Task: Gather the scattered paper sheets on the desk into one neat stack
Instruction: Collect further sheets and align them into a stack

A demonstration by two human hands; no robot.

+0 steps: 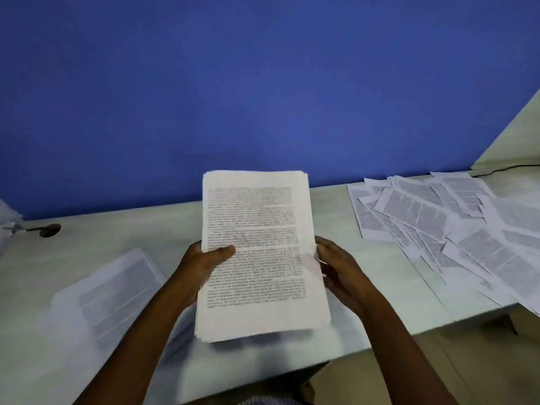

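A thick stack of printed sheets (pixel 257 229) stands nearly upright above the middle of the pale desk (pixel 117 238), its lower edge just over the desk top. My left hand (pixel 201 264) grips its left edge, thumb across the printed front. My right hand (pixel 339 267) holds the right edge, fingers curled behind the sheets. Several loose printed sheets (pixel 455 223) lie scattered and overlapping on the right part of the desk. Another small pile of sheets (pixel 111 290) lies flat on the left, blurred.
A blue wall (pixel 263 83) rises right behind the desk. A dark round cable hole (pixel 49 230) sits at the left back. A black cable (pixel 502 170) runs along the far right, under a slanted pale panel (pixel 514 141). More paper shows at the left edge (pixel 7 220).
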